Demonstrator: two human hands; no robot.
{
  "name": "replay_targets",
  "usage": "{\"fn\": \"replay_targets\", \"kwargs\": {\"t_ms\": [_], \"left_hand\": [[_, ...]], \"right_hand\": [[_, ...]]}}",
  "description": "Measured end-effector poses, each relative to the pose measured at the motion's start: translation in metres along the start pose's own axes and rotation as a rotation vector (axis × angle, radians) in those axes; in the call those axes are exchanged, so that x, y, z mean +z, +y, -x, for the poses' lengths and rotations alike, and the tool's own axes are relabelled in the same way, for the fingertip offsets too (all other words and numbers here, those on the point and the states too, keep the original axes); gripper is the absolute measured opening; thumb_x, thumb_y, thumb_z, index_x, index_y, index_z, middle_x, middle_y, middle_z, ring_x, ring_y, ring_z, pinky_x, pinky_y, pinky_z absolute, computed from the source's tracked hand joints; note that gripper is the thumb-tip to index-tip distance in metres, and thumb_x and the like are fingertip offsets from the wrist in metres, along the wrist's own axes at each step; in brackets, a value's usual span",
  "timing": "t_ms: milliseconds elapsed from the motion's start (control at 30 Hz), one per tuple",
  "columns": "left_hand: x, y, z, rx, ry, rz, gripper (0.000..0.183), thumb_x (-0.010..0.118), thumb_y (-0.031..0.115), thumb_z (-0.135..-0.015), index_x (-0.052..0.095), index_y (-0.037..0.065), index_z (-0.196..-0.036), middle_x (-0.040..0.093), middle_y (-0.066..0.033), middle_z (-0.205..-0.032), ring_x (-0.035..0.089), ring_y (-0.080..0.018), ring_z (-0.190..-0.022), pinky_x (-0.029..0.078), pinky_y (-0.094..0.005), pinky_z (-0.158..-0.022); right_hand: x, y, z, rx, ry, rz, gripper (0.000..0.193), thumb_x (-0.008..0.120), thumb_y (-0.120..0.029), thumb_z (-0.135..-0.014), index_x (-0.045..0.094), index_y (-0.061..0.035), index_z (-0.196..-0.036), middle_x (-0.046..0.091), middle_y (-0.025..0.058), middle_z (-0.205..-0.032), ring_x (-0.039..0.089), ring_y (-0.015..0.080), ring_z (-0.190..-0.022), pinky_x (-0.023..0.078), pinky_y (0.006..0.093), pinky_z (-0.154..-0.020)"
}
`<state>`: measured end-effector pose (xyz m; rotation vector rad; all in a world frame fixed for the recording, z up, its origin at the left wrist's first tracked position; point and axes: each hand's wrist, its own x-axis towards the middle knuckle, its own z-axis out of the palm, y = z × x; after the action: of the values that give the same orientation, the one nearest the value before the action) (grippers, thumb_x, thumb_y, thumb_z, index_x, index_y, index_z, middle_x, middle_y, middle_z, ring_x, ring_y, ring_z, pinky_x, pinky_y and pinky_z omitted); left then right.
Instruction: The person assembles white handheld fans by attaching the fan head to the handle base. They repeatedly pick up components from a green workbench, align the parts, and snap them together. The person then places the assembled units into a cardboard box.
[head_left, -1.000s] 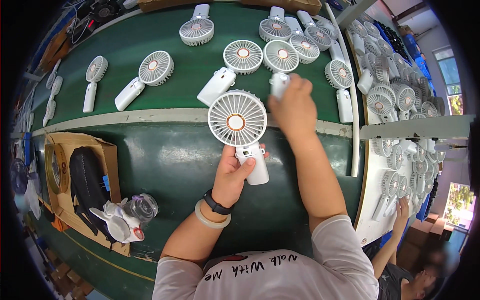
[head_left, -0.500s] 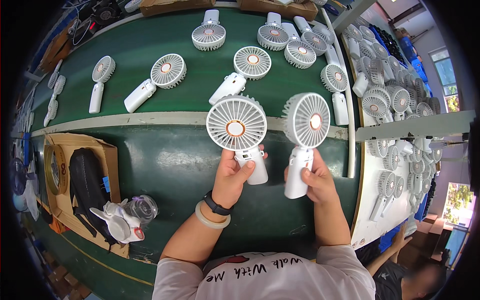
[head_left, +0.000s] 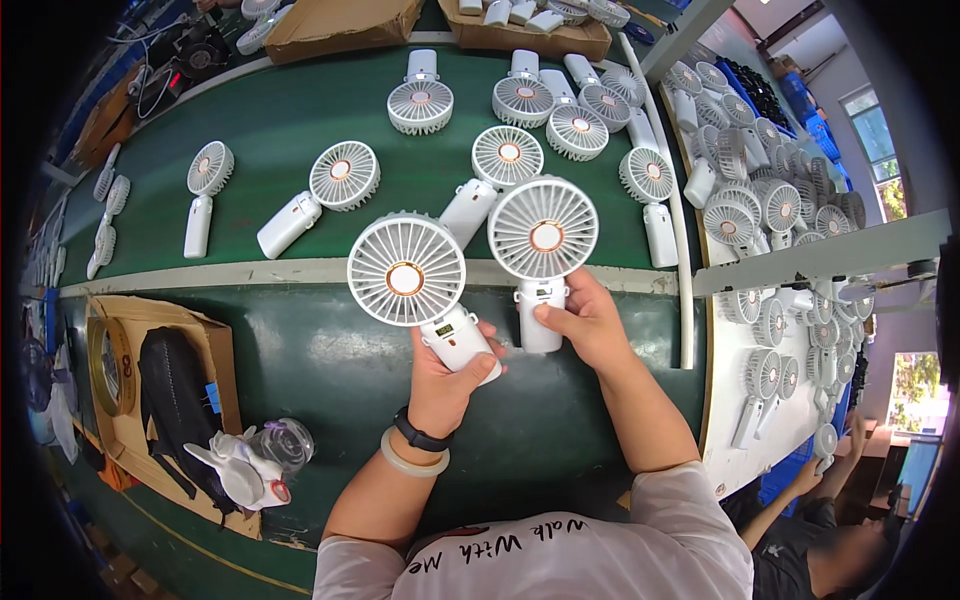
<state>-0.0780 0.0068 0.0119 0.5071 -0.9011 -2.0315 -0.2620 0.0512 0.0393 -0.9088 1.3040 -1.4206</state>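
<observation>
My left hand (head_left: 440, 380) is closed round the white handle of a handheld fan (head_left: 380, 268), whose round grille leans to the left. A small dark display window shows near the top of that handle. In my right hand (head_left: 590, 325) is a second handheld fan (head_left: 543, 200), held nearly upright with its grille facing me and my thumb on the handle. Both grilles have a copper-coloured ring at the centre. The two fans are side by side and apart, over the near edge of the green conveyor belt (head_left: 130, 225). Behind them lies another white fan (head_left: 508, 150).
More fans (head_left: 345, 175) are spread along the belt. A white table (head_left: 720, 440) at the right holds many fans beneath a metal bar (head_left: 830, 262). At the left are a cardboard box (head_left: 225, 375) with a black case (head_left: 170, 385) and a clear jar (head_left: 287, 445). A co-worker (head_left: 790, 550) is at lower right.
Both held fans have moved left. The right one has turned from angled to facing me and risen slightly; the left one now tilts left. The view has shifted, with belt fans appearing lower.
</observation>
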Motion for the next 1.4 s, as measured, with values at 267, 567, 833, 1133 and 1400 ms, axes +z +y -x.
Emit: {"fn": "replay_targets", "kwargs": {"t_ms": [267, 567, 833, 1133, 1400], "left_hand": [[-0.014, -0.008, -0.002, 0.024, -0.003, -0.033, 0.049, 0.067, -0.004, -0.073, 0.044, 0.008, -0.114, 0.052, -0.0077, -0.108, 0.055, -0.0216, -0.099, 0.044, -0.0451, -0.093], [-0.005, 0.003, -0.002, -0.059, -0.017, 0.085, 0.068, 0.064, -0.007, -0.069, 0.033, 0.006, -0.128, 0.046, -0.0080, -0.123, 0.050, -0.0212, -0.112, 0.042, -0.0369, -0.095], [-0.001, 0.014, -0.003, -0.210, -0.178, 0.452, 0.070, 0.065, 0.002, -0.071, 0.033, 0.017, -0.132, 0.046, -0.0076, -0.124, 0.048, -0.0273, -0.115, 0.038, -0.0514, -0.098], [-0.020, -0.002, -0.004, -0.314, -0.193, 0.801, 0.066, 0.064, 0.011, -0.071, 0.037, 0.021, -0.130, 0.049, -0.0087, -0.125, 0.052, -0.0293, -0.111, 0.043, -0.0511, -0.090], [-0.014, 0.000, -0.003, -0.254, -0.264, 0.568, 0.083, 0.068, 0.008, -0.065, 0.029, 0.019, -0.137, 0.048, -0.0138, -0.123, 0.058, -0.0297, -0.101, 0.049, -0.0420, -0.086]], "right_hand": [[0.009, 0.003, -0.010, -0.016, -0.082, -0.086, 0.054, 0.058, -0.001, -0.082, 0.037, -0.0032, -0.131, 0.053, 0.0053, -0.116, 0.054, 0.0121, -0.102, 0.044, 0.0288, -0.087], [0.019, -0.008, -0.031, -0.319, 0.077, 0.870, 0.047, 0.063, -0.027, -0.081, 0.054, -0.0046, -0.121, 0.044, 0.0156, -0.113, 0.050, 0.0291, -0.100, 0.043, 0.0363, -0.085], [0.050, 0.003, -0.088, -0.185, 0.396, 1.298, 0.040, 0.069, -0.020, -0.071, 0.055, -0.0054, -0.106, 0.040, 0.0174, -0.115, 0.050, 0.0360, -0.100, 0.045, 0.0417, -0.083], [0.007, -0.001, -0.004, -0.135, 0.174, -0.441, 0.071, 0.054, 0.015, -0.065, 0.036, 0.0023, -0.132, 0.048, 0.0135, -0.123, 0.048, 0.0241, -0.116, 0.040, 0.0364, -0.097], [0.011, 0.012, 0.036, 0.163, -0.161, -0.629, 0.054, 0.058, 0.002, -0.077, 0.039, -0.0024, -0.127, 0.055, 0.0122, -0.114, 0.056, 0.0209, -0.105, 0.047, 0.0370, -0.090]]}}
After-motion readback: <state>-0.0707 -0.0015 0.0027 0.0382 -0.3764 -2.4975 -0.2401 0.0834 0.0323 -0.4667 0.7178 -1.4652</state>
